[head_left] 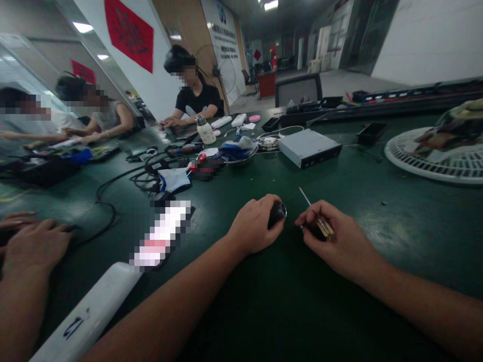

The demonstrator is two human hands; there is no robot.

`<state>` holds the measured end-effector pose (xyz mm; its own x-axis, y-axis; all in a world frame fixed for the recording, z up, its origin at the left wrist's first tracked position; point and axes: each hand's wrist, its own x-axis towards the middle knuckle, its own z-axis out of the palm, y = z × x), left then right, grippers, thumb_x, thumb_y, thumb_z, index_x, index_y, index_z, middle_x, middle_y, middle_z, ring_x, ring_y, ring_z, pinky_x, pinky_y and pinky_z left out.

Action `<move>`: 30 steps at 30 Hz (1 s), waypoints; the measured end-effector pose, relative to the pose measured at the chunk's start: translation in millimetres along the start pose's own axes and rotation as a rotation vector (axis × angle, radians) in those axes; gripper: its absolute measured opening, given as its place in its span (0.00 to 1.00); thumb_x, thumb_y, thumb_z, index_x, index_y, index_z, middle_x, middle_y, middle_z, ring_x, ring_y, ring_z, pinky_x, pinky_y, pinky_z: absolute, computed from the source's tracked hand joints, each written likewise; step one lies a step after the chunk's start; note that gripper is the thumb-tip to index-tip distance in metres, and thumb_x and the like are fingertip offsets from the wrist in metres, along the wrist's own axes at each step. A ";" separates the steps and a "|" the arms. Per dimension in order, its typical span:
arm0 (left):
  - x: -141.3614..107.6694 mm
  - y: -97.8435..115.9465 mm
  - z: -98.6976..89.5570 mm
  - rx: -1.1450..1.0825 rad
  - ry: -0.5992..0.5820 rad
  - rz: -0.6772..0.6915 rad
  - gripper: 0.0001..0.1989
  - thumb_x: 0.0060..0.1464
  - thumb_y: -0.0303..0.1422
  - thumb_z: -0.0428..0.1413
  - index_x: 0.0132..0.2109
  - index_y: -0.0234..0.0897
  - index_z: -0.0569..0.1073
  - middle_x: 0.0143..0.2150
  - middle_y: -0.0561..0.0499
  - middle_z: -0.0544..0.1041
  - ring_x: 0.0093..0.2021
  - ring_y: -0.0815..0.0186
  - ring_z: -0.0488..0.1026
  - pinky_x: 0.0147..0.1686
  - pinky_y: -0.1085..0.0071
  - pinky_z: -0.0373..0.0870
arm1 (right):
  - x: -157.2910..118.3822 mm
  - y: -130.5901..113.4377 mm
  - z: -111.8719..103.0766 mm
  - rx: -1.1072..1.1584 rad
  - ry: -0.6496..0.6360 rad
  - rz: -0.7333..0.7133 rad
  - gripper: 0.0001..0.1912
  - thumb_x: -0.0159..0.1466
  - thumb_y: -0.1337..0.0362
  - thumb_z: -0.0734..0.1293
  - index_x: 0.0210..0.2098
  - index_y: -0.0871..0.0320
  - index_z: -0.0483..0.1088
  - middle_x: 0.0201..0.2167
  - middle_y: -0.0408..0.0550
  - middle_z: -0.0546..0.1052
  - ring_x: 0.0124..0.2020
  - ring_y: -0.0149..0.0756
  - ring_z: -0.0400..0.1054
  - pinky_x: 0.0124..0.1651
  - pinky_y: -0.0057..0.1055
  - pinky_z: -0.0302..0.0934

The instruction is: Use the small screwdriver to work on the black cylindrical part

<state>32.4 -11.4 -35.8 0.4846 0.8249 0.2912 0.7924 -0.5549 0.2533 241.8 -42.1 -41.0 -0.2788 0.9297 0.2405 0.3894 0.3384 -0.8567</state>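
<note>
Screwdriver [326,229] in the right grip [337,235], black rounded object [277,215] under the left grip [249,226]

From where I stand, both hands are busy over the dark green counter [241,317]. The black rounded object looks like hard, smooth plastic, perhaps a computer mouse, though the fingers cover too much of it for me to be sure. I'd guess it is light and stiff, a little slippery along its glossy end, and not likely to dent under ordinary pressure. The place to hold it is over the top and down both sides, much as it is held now, leaving the end with the bright rim uncovered.

The screwdriver looks stiff and fairly light too, with a see-through amber handle that should give the fingers good purchase; the thin shaft [305,196] would be the poor place to hold it.

As for where they lie, the left grip is curled around the black object from above, and its bare end sticks out on the side facing the other hand. The right grip is closed about the screwdriver, the handle running through the fingers and the shaft pointing up and away from the person. A tiny bright bit [302,228] shows at the right fingertips, too small for me to name. The two hands are near each other but not touching, and the shaft is clear of the black object. Beyond them on the counter sits a silver optical drive [310,147].
</note>
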 end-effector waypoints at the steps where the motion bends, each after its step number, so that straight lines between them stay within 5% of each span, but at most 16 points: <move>1: 0.1 0.2 -0.4 -0.015 -0.017 0.023 0.15 0.57 0.34 0.55 0.51 0.38 0.66 0.46 0.48 0.76 0.40 0.60 0.73 0.41 0.63 0.68 | 0.0 -0.1 -0.2 0.005 0.004 0.002 0.11 0.59 0.72 0.67 0.36 0.53 0.61 0.40 0.45 0.77 0.40 0.38 0.75 0.43 0.37 0.69; 8: 0.4 -1.2 -0.7 -0.079 -0.040 0.120 0.14 0.56 0.34 0.57 0.49 0.38 0.67 0.46 0.50 0.76 0.43 0.61 0.72 0.43 0.63 0.66 | -1.8 -0.8 -1.4 0.073 -0.015 0.005 0.11 0.60 0.71 0.68 0.35 0.53 0.61 0.39 0.44 0.78 0.42 0.38 0.75 0.45 0.37 0.68; 16: 0.5 -5.6 3.7 -0.094 -0.003 0.220 0.12 0.56 0.34 0.57 0.47 0.38 0.68 0.43 0.50 0.77 0.40 0.64 0.72 0.41 0.65 0.65 | -1.2 6.3 1.9 0.257 0.103 0.038 0.14 0.61 0.62 0.72 0.32 0.53 0.61 0.39 0.47 0.80 0.43 0.41 0.76 0.46 0.40 0.70; 30: 0.0 -3.5 3.1 -0.068 -0.018 0.321 0.12 0.60 0.39 0.55 0.48 0.37 0.69 0.41 0.48 0.77 0.42 0.63 0.74 0.43 0.65 0.66 | -2.8 4.5 -1.6 0.103 0.146 -0.040 0.13 0.61 0.66 0.72 0.31 0.53 0.60 0.36 0.44 0.78 0.39 0.38 0.75 0.43 0.37 0.68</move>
<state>30.8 -9.2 -39.5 0.7126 0.6082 0.3498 0.5721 -0.7923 0.2122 245.7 -42.9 -44.8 -0.1591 0.9295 0.3328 0.2860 0.3660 -0.8856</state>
